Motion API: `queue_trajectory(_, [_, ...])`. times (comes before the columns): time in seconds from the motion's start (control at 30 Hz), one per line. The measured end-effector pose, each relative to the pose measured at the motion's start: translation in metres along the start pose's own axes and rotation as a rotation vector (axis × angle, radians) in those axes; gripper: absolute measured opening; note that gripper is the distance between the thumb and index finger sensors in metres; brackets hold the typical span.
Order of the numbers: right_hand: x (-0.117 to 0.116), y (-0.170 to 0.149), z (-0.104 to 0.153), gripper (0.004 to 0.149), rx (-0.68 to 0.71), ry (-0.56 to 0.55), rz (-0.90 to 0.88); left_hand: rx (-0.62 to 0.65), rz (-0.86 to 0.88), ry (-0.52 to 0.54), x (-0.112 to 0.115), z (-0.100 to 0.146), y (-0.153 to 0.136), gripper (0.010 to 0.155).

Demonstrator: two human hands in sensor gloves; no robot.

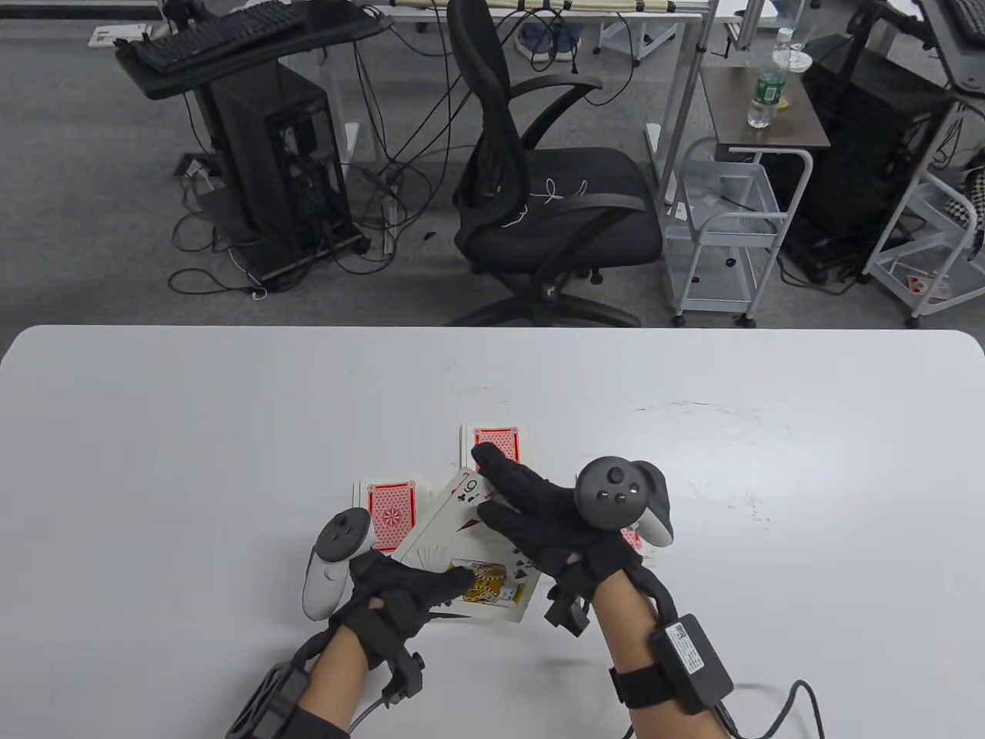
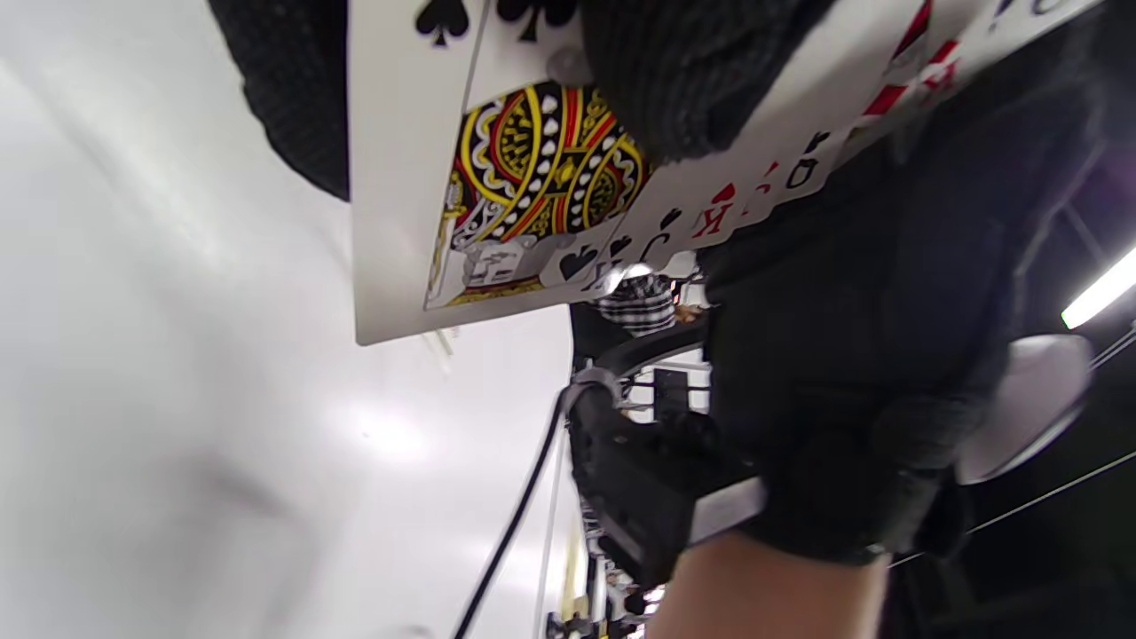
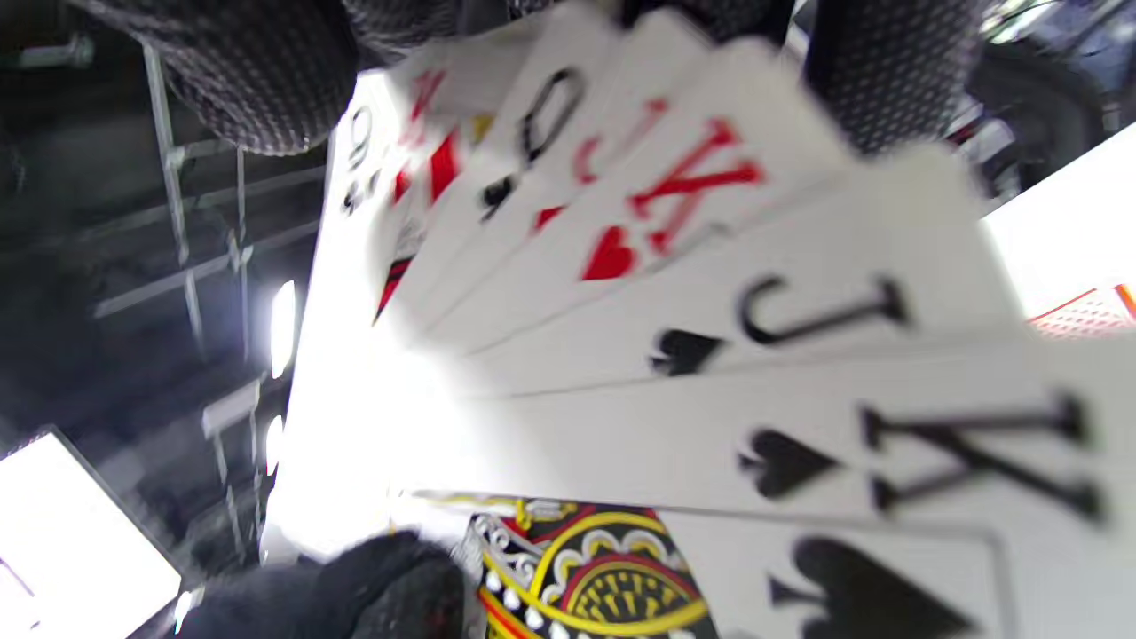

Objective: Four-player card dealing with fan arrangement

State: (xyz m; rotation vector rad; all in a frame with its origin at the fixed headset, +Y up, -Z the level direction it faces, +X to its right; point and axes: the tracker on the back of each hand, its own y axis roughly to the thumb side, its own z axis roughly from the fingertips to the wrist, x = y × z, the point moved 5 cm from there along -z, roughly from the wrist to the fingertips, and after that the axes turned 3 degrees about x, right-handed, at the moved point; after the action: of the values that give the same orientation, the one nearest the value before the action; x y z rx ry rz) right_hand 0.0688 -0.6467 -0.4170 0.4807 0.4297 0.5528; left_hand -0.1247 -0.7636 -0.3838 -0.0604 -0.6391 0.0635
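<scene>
Table view: lower centre, the left hand (image 1: 400,593) pinches a glossy face-up card fan (image 1: 462,539). The right hand (image 1: 539,523) lies flat-fingered on it above the smooth white tabletop (image 1: 192,431). Red-patterned face-down cards (image 1: 391,514) lie beside.

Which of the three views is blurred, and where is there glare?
Table view: sharp, evenly lit, with soft shadows under the hands. Left wrist view: the table is blurred and carries a bright reflection; the fan is fairly sharp. Right wrist view: the fan is smeared, worst at its top, with a white glare patch at its left.
</scene>
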Motion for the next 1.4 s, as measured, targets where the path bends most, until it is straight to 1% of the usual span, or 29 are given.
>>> queue_trajectory(0.03, [0.010, -0.007, 0.003, 0.071, -0.048, -0.095, -0.034, 0.026, 0.050, 0.017, -0.001, 0.001, 0.002, 0.053])
queue_trajectory(0.1, [0.020, -0.017, 0.009, 0.064, -0.111, -0.168, -0.069, 0.062, 0.116, 0.053, -0.005, 0.004, 0.005, 0.053])
queue_trajectory(0.13, [0.021, -0.019, 0.010, 0.062, -0.125, -0.162, -0.071, 0.072, 0.136, 0.060, -0.006, 0.004, 0.006, 0.053])
queue_trajectory(0.2, [0.016, -0.022, 0.010, 0.061, -0.144, -0.104, -0.055, 0.095, 0.175, 0.066, -0.007, 0.005, 0.007, 0.053])
queue_trajectory(0.23, [0.015, -0.021, 0.010, 0.060, -0.148, -0.109, -0.060, 0.102, 0.177, 0.060, -0.007, 0.005, 0.008, 0.053])
queue_trajectory(0.27, [0.013, -0.020, 0.009, 0.054, -0.145, -0.121, -0.068, 0.103, 0.177, 0.062, -0.007, 0.005, 0.008, 0.053])
queue_trajectory(0.3, [0.011, -0.019, 0.008, 0.050, -0.137, -0.150, -0.082, 0.103, 0.175, 0.072, -0.007, 0.005, 0.008, 0.053])
queue_trajectory(0.33, [0.010, -0.016, 0.008, 0.048, -0.120, -0.182, -0.086, 0.098, 0.176, 0.094, -0.008, 0.006, 0.006, 0.054])
queue_trajectory(0.47, [0.008, -0.007, 0.009, 0.054, -0.064, -0.213, -0.013, 0.084, 0.226, 0.146, -0.011, 0.008, 0.000, 0.054])
queue_trajectory(0.6, [0.002, 0.005, 0.009, 0.053, 0.004, -0.238, 0.117, 0.067, 0.264, 0.198, -0.015, 0.010, -0.005, 0.055])
queue_trajectory(0.7, [-0.005, 0.011, 0.009, 0.054, 0.040, -0.226, 0.162, 0.062, 0.292, 0.241, -0.019, 0.013, -0.007, 0.055])
queue_trajectory(0.83, [-0.012, 0.015, 0.009, 0.055, 0.073, -0.231, 0.200, 0.069, 0.316, 0.247, -0.020, 0.014, -0.007, 0.055])
queue_trajectory(0.9, [-0.015, 0.016, 0.009, 0.056, 0.087, -0.227, 0.187, 0.068, 0.306, 0.241, -0.019, 0.014, -0.006, 0.055])
queue_trajectory(0.93, [-0.014, 0.018, 0.009, 0.057, 0.099, -0.246, 0.176, 0.058, 0.288, 0.236, -0.019, 0.013, -0.006, 0.055])
queue_trajectory(0.97, [-0.013, 0.018, 0.009, 0.055, 0.108, -0.256, 0.169, 0.053, 0.274, 0.229, -0.018, 0.012, -0.006, 0.054])
queue_trajectory(1.0, [-0.010, 0.019, 0.009, 0.052, 0.119, -0.274, 0.155, 0.056, 0.259, 0.197, -0.016, 0.010, -0.006, 0.055])
queue_trajectory(1.07, [-0.005, 0.020, 0.009, 0.040, 0.139, -0.289, 0.125, 0.053, 0.255, 0.177, -0.013, 0.009, -0.005, 0.055])
queue_trajectory(1.13, [-0.003, 0.020, 0.009, 0.040, 0.135, -0.275, 0.121, 0.054, 0.241, 0.179, -0.013, 0.009, -0.004, 0.054])
queue_trajectory(1.2, [-0.002, 0.020, 0.009, 0.041, 0.131, -0.271, 0.170, 0.046, 0.206, 0.189, -0.014, 0.009, -0.004, 0.054])
queue_trajectory(1.37, [-0.003, 0.024, 0.008, 0.042, 0.127, -0.243, 0.322, 0.040, 0.181, 0.193, -0.016, 0.010, -0.004, 0.055])
queue_trajectory(1.4, [-0.002, 0.024, 0.009, 0.042, 0.127, -0.251, 0.337, 0.035, 0.165, 0.194, -0.017, 0.010, -0.005, 0.055])
